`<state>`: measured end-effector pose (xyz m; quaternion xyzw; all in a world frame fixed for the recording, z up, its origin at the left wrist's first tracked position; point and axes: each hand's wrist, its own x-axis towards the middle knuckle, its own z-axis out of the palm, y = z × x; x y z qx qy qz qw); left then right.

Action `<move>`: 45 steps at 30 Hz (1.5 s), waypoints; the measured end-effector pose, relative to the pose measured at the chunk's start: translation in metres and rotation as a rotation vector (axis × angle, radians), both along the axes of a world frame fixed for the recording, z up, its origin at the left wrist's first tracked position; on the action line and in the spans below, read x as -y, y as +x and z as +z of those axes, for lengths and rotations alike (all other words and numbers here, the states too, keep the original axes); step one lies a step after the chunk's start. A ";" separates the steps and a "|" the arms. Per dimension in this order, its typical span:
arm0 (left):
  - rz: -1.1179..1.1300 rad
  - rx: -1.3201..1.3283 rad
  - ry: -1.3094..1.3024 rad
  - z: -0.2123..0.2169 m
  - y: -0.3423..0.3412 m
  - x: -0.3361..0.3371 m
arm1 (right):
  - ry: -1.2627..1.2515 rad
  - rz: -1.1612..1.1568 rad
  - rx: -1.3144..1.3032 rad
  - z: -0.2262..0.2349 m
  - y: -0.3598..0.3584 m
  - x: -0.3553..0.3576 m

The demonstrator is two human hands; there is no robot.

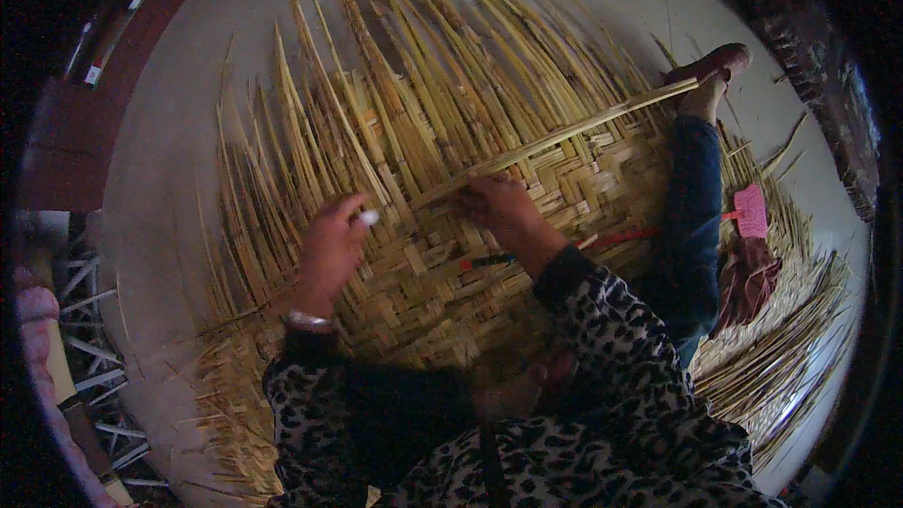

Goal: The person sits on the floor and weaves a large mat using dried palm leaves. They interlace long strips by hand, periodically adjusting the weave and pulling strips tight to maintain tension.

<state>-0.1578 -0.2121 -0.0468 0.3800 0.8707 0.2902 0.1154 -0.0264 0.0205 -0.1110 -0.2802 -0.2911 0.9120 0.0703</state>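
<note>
Mat [414, 277] — weaving in a strip [593, 132], we judge; right hand [506, 211] pinches it, left hand [334, 243] apart, grip unclear — next likely calls for lifting reeds [414, 122].

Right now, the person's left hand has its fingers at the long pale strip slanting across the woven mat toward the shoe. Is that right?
Not quite: the head view shows the right hand, not the left hand, with its fingers at the long pale strip slanting across the woven mat toward the shoe.
</note>
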 end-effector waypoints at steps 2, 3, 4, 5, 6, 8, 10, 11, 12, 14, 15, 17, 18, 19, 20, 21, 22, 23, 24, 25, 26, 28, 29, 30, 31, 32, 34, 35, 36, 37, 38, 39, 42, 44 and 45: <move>-0.088 0.056 0.040 -0.016 0.011 -0.047 | 0.125 0.124 0.038 0.015 0.007 -0.004; -0.125 0.054 0.054 -0.021 0.013 -0.061 | 0.173 0.179 0.119 0.021 0.012 -0.008; -0.165 0.052 0.071 -0.025 0.015 -0.076 | 0.195 0.236 -0.005 0.026 0.015 -0.013; -0.192 0.096 0.025 -0.028 0.016 -0.089 | 0.195 0.287 -0.042 0.030 0.016 -0.018; -0.206 0.107 0.002 -0.029 0.014 -0.098 | 0.196 0.339 -0.088 0.033 0.017 -0.025; -0.197 0.197 -0.166 -0.027 0.010 -0.105 | 0.390 0.427 -0.085 0.034 0.019 -0.041; -0.123 0.169 -0.223 -0.028 0.010 -0.107 | 0.536 0.520 -0.016 0.032 0.011 -0.065; -0.097 0.135 -0.235 -0.030 0.011 -0.106 | 0.637 0.520 -0.033 0.030 0.003 -0.078; -0.027 0.136 -0.157 -0.033 0.014 -0.105 | 0.736 0.519 -0.047 0.027 -0.007 -0.093; 0.088 0.133 -0.022 -0.041 0.019 -0.105 | 1.020 0.506 0.001 0.021 -0.032 -0.118; 0.154 0.144 0.083 -0.046 0.023 -0.105 | 1.201 0.495 0.066 0.017 -0.048 -0.126; 0.303 0.201 0.221 -0.054 0.031 -0.108 | 1.510 0.437 0.096 0.011 -0.077 -0.136; 0.351 0.204 0.210 -0.057 0.034 -0.109 | 1.635 0.394 0.056 0.009 -0.091 -0.137; 0.390 0.202 0.213 -0.060 0.038 -0.109 | 1.754 0.372 0.047 0.008 -0.103 -0.137; 0.442 0.211 0.201 -0.062 0.041 -0.110 | 1.836 0.424 0.107 0.007 -0.114 -0.137; 0.419 0.101 0.270 -0.064 0.042 -0.111 | 1.910 0.500 0.201 0.007 -0.126 -0.138; 0.406 -0.001 0.326 -0.066 0.044 -0.112 | 1.982 0.577 0.297 0.008 -0.135 -0.138; 0.381 -0.106 0.359 -0.068 0.045 -0.112 | 1.968 0.526 0.276 0.008 -0.142 -0.138; 0.389 -0.107 0.364 -0.071 0.046 -0.112 | 1.954 0.476 0.257 0.009 -0.148 -0.139; 0.387 -0.112 0.346 -0.074 0.047 -0.111 | 1.941 0.428 0.234 0.009 -0.155 -0.140; 0.385 -0.141 0.338 -0.077 0.047 -0.110 | 1.926 0.452 0.245 0.008 -0.162 -0.141; 0.404 -0.063 0.399 -0.084 0.047 -0.112 | 1.897 0.504 0.258 0.006 -0.177 -0.144; 0.423 -0.017 0.413 -0.087 0.047 -0.112 | 1.905 0.506 0.246 0.004 -0.186 -0.145; 0.413 -0.046 0.433 -0.088 0.047 -0.112 | 1.909 0.509 0.237 0.000 -0.194 -0.144; 0.411 -0.054 0.428 -0.090 0.047 -0.112 | 1.913 0.514 0.228 -0.005 -0.200 -0.144; 0.415 -0.037 0.416 -0.090 0.047 -0.111 | 1.911 0.537 0.209 -0.010 -0.206 -0.144; 0.388 -0.134 0.406 -0.090 0.048 -0.110 | 1.905 0.589 0.168 -0.019 -0.216 -0.145; 0.386 -0.163 0.392 -0.089 0.048 -0.109 | 1.876 0.627 0.162 -0.022 -0.220 -0.148; 0.377 -0.149 0.400 -0.088 0.049 -0.109 | 1.842 0.677 0.157 -0.024 -0.223 -0.152; 0.376 -0.127 0.400 -0.088 0.049 -0.108 | 1.864 0.666 0.097 -0.024 -0.223 -0.154; 0.385 -0.099 0.400 -0.088 0.049 -0.108 | 1.887 0.654 0.038 -0.023 -0.223 -0.158; 0.381 -0.114 0.405 -0.089 0.048 -0.108 | 1.962 0.578 -0.078 -0.022 -0.218 -0.161; 0.399 -0.186 0.427 -0.093 0.047 -0.108 | 2.065 0.583 -0.449 -0.007 -0.199 -0.175; 0.396 -0.291 0.451 -0.096 0.045 -0.109 | 1.825 0.729 -0.411 0.003 -0.188 -0.174; 0.410 -0.245 0.402 -0.098 0.045 -0.108 | 1.571 0.817 -0.253 0.004 -0.180 -0.169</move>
